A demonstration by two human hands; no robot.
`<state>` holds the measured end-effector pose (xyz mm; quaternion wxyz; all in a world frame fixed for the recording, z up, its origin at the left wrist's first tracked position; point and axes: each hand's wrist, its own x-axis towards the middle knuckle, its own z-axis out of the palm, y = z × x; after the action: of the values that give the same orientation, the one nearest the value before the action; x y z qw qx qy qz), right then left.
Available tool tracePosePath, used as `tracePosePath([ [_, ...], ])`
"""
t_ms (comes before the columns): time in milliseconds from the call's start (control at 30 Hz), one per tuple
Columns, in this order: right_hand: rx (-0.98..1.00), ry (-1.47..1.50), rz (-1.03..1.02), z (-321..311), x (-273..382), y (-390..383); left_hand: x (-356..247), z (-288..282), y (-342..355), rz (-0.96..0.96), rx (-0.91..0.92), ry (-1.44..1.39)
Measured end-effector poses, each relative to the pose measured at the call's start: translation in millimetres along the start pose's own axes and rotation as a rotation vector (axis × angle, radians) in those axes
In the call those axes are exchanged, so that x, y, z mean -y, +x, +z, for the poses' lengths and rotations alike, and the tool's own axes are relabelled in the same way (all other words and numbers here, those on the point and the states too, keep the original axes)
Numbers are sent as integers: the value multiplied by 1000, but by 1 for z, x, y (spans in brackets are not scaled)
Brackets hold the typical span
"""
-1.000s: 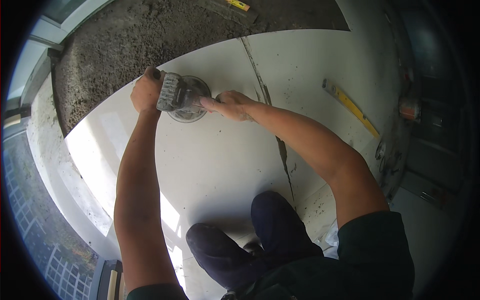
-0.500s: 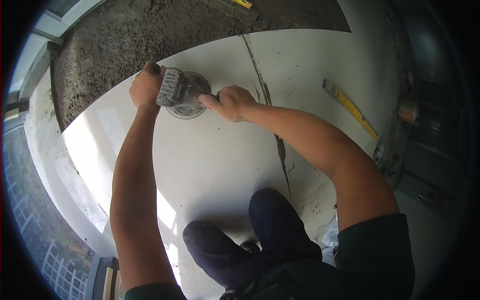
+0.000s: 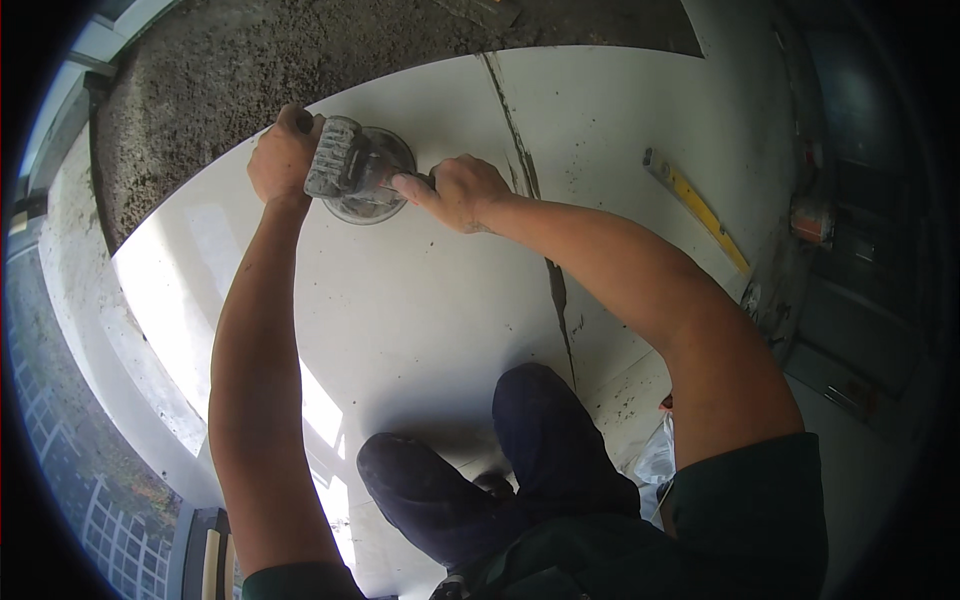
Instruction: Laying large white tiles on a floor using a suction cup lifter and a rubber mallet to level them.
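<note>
A dusty grey tile vibrator (image 3: 338, 160) with a round suction base rests on a large white floor tile (image 3: 430, 290), close to the tile's far left edge. My left hand (image 3: 280, 163) is closed round the handle on its left side, mostly hiding it. On the opposite side, my right hand (image 3: 463, 190) grips the other handle, thumb stretched toward the tool's body. Dark mortar (image 3: 557, 290) is smeared along the seam to the right, where a second white tile (image 3: 620, 130) adjoins.
Beyond the tiles lies a rough brown mortar bed (image 3: 220, 90). A yellow spirit level (image 3: 700, 208) lies on the right tile. Farther right is a reddish container (image 3: 812, 221). Clear plastic (image 3: 657, 452) sits beside my right knee, and a pale sill (image 3: 110, 290) curves along the left.
The whole view has shifted slightly, so most things appear a little higher. Both hands keep their grip on the tile vibrator, which stays at about the same spot on the tile.
</note>
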<state>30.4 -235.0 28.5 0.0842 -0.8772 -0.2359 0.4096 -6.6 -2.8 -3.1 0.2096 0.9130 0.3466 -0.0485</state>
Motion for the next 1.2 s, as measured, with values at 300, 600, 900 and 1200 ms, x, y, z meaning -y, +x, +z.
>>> tracePosePath([
  [300, 2, 7, -5, -2, 5, 3, 17, 9, 11, 59, -45, 15],
  [600, -60, -31, -29, 7, -1, 2, 33, 25, 19, 121, -95, 37],
  [900, -36, -97, -118, -1, 7, 6, 39, 18, 29, 47, -114, 111],
  [1200, -127, 107, 15, -4, 8, -3, -6, -7, -3, 64, 27, -228],
])
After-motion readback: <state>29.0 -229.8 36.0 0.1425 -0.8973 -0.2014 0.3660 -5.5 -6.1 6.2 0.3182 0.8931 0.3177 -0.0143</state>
